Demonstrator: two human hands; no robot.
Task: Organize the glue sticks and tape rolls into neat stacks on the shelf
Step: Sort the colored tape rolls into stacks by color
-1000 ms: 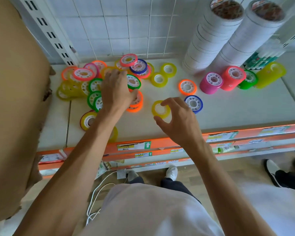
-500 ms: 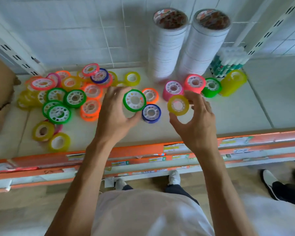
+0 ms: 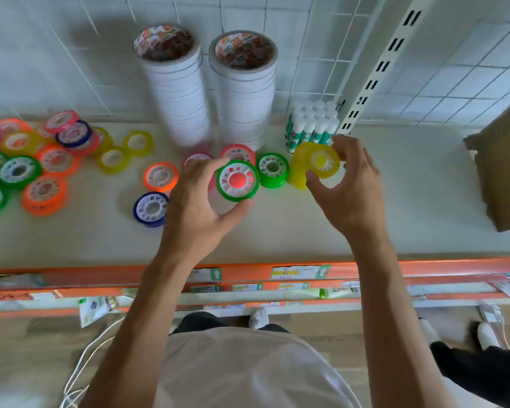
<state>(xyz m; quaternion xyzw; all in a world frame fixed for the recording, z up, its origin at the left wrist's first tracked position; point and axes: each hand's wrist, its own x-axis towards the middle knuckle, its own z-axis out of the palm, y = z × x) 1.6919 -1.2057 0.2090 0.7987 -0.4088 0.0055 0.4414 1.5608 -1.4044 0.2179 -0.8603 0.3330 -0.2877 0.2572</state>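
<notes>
Your left hand (image 3: 200,198) holds one green tape roll (image 3: 238,180) above the shelf (image 3: 277,231), fingers and thumb curled round its rim, its white hub facing up at you. Your right hand (image 3: 348,184) pinches one yellow tape roll (image 3: 321,160) between thumb and fingertips, right over the yellow stack (image 3: 298,175) at the right end of the row.

That row, just in front of the two tall white tape columns (image 3: 177,92) and (image 3: 245,92), counts four short stacks: pink (image 3: 199,157), red (image 3: 238,153), green (image 3: 272,169) and yellow. The pink and red ones are partly hidden by your left hand and the roll it holds.

Behind the yellow stack stands one cluster of glue sticks (image 3: 312,128), white caps up, against the tiled wall; the caps blur together, so an exact count cannot be made.

To the left of your hands, loose rolls lie flat on the shelf. Nearest you are one blue roll (image 3: 150,209) and one orange roll (image 3: 161,176), apart from each other. Further back lie two yellow rolls (image 3: 114,159) and (image 3: 139,142), close together. Beyond them the heap (image 3: 27,160) at the left edge mixes green, orange, yellow, pink and blue rolls, overlapping and running out of view, so it cannot be counted fully.

One cardboard box (image 3: 501,172) sits at the right end of the shelf.
</notes>
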